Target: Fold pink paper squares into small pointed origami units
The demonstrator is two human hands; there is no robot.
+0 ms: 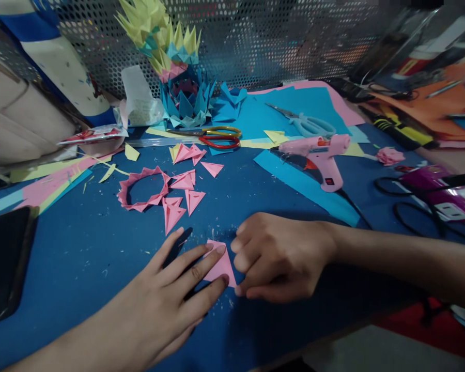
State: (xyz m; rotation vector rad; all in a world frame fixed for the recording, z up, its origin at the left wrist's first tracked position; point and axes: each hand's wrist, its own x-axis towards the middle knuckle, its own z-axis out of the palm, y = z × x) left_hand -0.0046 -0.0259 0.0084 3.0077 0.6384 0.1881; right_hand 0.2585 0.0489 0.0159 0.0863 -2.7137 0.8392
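A small folded piece of pink paper (221, 267) lies flat on the blue table (101, 289). My left hand (170, 289) is spread over it, with several fingertips pressing on the paper. Beside its right edge, my right hand (282, 258) is curled into a fist. A fingertip of that hand rests at the paper's lower right corner, and nothing shows in the fist. Just beyond my left fingers are loose pink folded triangles (194, 200). A ring of joined pink triangles (143, 204) lies to their left.
A pink glue gun (313, 152) with a black cord lies at the right, near light blue scissors (310, 123). Red-and-yellow-handled scissors (220, 138) lie farther back. A folded-paper model (186, 98) stands against the metal mesh. A dark phone-like slab (5, 263) is at left.
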